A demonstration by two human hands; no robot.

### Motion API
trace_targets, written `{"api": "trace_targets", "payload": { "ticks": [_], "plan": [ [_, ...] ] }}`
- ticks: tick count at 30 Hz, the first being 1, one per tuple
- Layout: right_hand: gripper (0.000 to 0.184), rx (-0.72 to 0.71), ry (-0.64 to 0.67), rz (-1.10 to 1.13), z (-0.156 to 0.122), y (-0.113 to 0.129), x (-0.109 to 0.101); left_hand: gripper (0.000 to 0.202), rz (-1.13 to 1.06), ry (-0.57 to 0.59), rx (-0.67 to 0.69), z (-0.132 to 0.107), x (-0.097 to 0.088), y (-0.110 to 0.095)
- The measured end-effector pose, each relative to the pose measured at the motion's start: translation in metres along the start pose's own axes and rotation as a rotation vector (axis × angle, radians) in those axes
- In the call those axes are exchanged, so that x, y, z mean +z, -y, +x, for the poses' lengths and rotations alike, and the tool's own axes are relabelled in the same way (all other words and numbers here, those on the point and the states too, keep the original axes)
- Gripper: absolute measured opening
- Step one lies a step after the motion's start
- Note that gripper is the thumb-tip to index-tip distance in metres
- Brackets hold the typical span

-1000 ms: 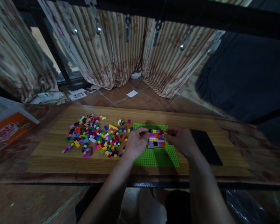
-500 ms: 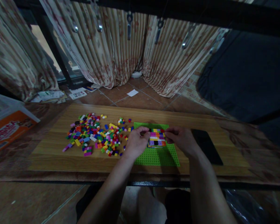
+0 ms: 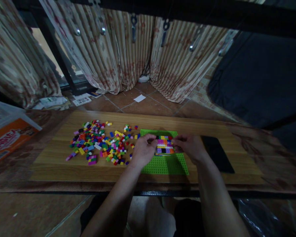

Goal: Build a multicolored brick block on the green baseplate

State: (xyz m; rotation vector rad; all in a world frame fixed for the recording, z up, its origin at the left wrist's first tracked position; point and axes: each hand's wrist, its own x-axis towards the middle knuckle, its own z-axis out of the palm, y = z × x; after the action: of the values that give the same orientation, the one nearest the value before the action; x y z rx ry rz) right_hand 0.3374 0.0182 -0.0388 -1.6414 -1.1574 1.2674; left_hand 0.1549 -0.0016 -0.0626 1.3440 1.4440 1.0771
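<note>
A block built of coloured toy bricks (image 3: pixel 164 147), in rows of purple, white, yellow, red and black, sits over the green studded baseplate (image 3: pixel 165 165). My left hand (image 3: pixel 144 149) closes on its left side, thumb and forefinger at the upper left corner. From the other side, my right hand (image 3: pixel 189 146) has its bent fingertips against the right edge, near the upper corner. Between the hands, the block's top rows show; its side edges are partly hidden by fingers.
Loose bricks (image 3: pixel 98 142) spread over the left of the wooden board (image 3: pixel 84 172), with a small pink and green brick cluster (image 3: pixel 92 160) near its front. A dark flat tablet-like object (image 3: pixel 217 154) lies to the right. An orange-labelled plastic tub (image 3: pixel 11 136) stands far left.
Both hands keep their places at the block's sides, with the right fingers slightly shifted. The whole view has moved a little; nothing else visibly differs.
</note>
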Motion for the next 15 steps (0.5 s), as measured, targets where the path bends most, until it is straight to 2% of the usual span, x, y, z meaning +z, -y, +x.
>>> {"api": "trace_targets", "payload": {
  "ticks": [5,10,13,15],
  "plan": [
    [0.027,-0.071,-0.004,0.002,0.001,-0.005,-0.004,0.022,-0.01,0.001,0.015,0.0,-0.003,0.0],
    [0.027,-0.281,-0.181,0.044,-0.002,0.002,-0.008,0.019,-0.113,-0.124,0.035,0.008,-0.015,0.001],
    [0.023,-0.389,-0.23,0.103,-0.013,0.016,0.008,0.015,-0.248,-0.242,0.061,0.013,-0.031,-0.001],
    [0.021,-0.45,-0.155,0.097,-0.024,0.024,0.026,0.015,-0.348,-0.34,0.048,0.013,-0.047,-0.004]
  ]
}}
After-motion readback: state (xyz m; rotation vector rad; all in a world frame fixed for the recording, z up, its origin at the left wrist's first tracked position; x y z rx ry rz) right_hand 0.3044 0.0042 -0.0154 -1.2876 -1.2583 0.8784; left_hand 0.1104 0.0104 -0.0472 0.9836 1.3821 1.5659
